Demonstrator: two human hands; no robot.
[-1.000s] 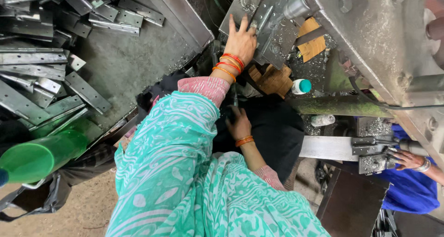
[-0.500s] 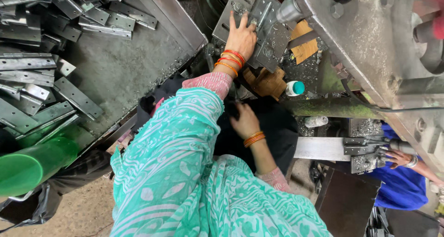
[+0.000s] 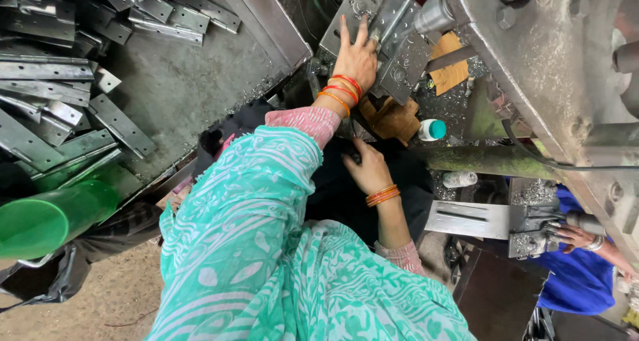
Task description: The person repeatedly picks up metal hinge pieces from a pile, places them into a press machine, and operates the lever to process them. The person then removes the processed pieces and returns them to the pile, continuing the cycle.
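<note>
Since the earlier frame our left hand [image 3: 356,56] has slid a little further up the slotted metal plate [image 3: 359,4] on the machine bed, and our right hand [image 3: 368,171] has shifted slightly toward the dark lap area; view has tilted a bit too. Left hand lies flat on the plate, fingers [image 3: 344,28] spread and extended, palm down, pressing rather than gripping, nothing closed in it. Right hand sits lower, against dark cloth, fingers curled inward; we cannot tell whether it holds anything, the fingertips are hidden. Orange and red bangles on both wrists. Plate rests tilted at the top of the frame, just beside a second perforated metal piece [image 3: 406,54] and the grey cylinder of the machine [image 3: 436,11]. Brown wood block [image 3: 393,118] lies just below the left wrist, with a small white bottle with teal cap [image 3: 431,129] beside it. On our left, a grey tray [image 3: 193,81] holds a heap of flat hinge-like strips [image 3: 46,68]. Green tube [image 3: 50,218] lies at the lower left. Another person's hand [image 3: 572,234], blue sleeve, works on a flat metal strip [image 3: 469,219] at the right.
</note>
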